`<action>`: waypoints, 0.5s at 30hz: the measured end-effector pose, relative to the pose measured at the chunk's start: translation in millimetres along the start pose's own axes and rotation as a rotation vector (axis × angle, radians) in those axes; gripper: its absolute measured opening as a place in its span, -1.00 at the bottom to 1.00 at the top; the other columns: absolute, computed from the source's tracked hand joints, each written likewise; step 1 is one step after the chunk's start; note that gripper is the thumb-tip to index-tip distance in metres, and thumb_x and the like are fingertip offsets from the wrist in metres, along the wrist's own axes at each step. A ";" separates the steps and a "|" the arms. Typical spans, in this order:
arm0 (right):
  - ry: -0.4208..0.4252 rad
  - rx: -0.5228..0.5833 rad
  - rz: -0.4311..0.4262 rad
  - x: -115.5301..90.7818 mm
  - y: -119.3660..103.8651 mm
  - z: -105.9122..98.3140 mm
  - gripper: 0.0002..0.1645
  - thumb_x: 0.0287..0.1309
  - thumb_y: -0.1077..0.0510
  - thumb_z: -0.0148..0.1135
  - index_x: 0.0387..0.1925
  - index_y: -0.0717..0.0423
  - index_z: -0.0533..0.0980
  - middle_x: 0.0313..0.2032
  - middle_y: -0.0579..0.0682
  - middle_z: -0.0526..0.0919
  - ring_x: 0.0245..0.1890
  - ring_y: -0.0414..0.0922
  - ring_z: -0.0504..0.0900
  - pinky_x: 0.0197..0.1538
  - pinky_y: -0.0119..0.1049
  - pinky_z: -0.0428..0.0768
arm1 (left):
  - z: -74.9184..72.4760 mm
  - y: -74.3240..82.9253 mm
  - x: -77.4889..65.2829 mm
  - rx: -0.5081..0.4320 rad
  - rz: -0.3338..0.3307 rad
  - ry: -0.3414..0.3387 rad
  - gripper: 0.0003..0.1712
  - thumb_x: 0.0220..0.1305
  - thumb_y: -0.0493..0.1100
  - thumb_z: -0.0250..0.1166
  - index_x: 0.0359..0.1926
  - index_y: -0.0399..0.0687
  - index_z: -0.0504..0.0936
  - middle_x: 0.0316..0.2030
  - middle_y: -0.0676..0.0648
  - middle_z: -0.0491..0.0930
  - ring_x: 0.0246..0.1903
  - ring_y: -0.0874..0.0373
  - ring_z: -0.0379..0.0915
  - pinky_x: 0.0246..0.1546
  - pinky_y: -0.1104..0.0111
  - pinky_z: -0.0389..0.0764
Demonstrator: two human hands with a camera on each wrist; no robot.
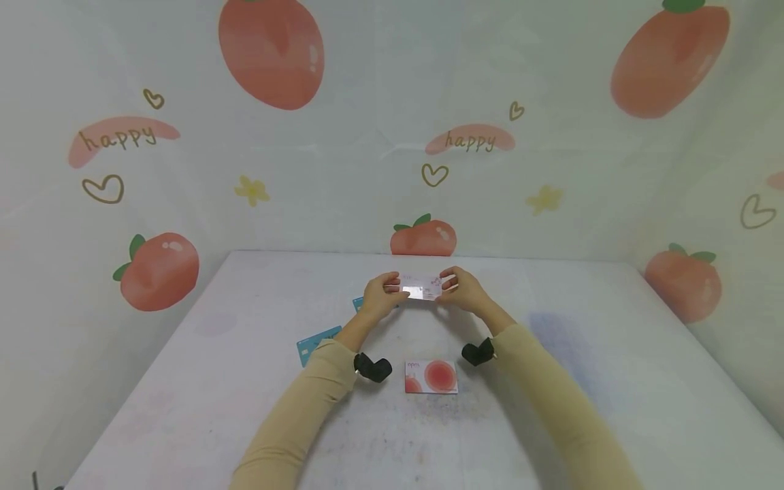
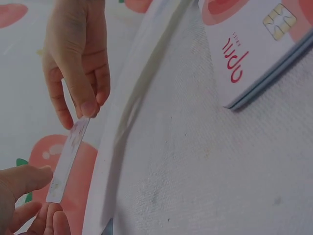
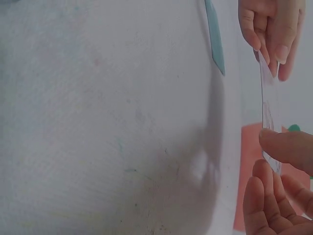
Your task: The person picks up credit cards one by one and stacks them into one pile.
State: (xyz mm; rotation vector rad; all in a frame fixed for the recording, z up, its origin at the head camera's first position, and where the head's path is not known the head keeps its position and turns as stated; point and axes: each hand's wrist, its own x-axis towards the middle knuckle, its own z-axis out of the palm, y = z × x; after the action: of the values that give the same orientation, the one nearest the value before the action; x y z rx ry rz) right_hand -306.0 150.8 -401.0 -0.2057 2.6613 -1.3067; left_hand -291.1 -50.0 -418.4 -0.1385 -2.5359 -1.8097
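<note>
A thin whitish card (image 1: pixel 420 287) with pink markings is held up above the far part of the table, light glinting off its face. My left hand (image 1: pixel 381 296) pinches its left end between thumb and fingers. At the opposite end, the thumb and fingers of my right hand (image 1: pixel 467 292) grip it too. Both wrist views show the card (image 2: pixel 67 159) nearly edge-on between the two hands. Nearer on the table lies a small stack of white cards (image 1: pixel 431 377) with red circles; its chip and "april" lettering show in the left wrist view.
Left of the hands lies a blue card (image 1: pixel 315 342), partly covered by the left sleeve. Another blue card (image 1: pixel 357 303) shows behind the left hand. Black wrist cameras sit on both wrists. A white fabric backdrop (image 1: pixel 355 184) with fruit prints encloses the table's back and sides.
</note>
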 end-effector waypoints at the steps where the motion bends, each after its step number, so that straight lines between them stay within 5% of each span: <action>1: -0.002 0.000 -0.002 -1.1 -0.1 0.0 -0.32 -0.05 0.30 0.36 0.14 0.27 0.31 -0.06 0.26 0.52 -0.01 0.13 0.58 -0.07 -0.23 0.58 | -0.4 -0.1 -0.4 -0.003 0.003 -0.003 -0.39 0.09 -0.32 0.32 0.19 -0.36 0.40 0.04 -0.30 0.52 0.02 -0.10 0.50 0.03 0.24 0.54; 15: -0.006 -0.022 -0.043 -6.6 0.0 -2.2 -0.32 -0.05 0.29 0.37 0.14 0.28 0.32 -0.09 0.25 0.52 -0.07 0.09 0.60 -0.10 -0.22 0.60 | -6.4 2.4 -9.2 -0.003 0.081 -0.078 -0.33 0.04 -0.42 0.32 0.21 -0.42 0.34 0.04 -0.35 0.48 -0.01 -0.14 0.47 0.02 0.23 0.54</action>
State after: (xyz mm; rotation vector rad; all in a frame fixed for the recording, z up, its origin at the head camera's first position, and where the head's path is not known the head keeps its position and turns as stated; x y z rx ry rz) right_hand -300.0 153.9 -399.1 -0.2710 2.6823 -1.2872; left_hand -281.9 -55.8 -414.7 -0.3131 -2.5389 -1.8131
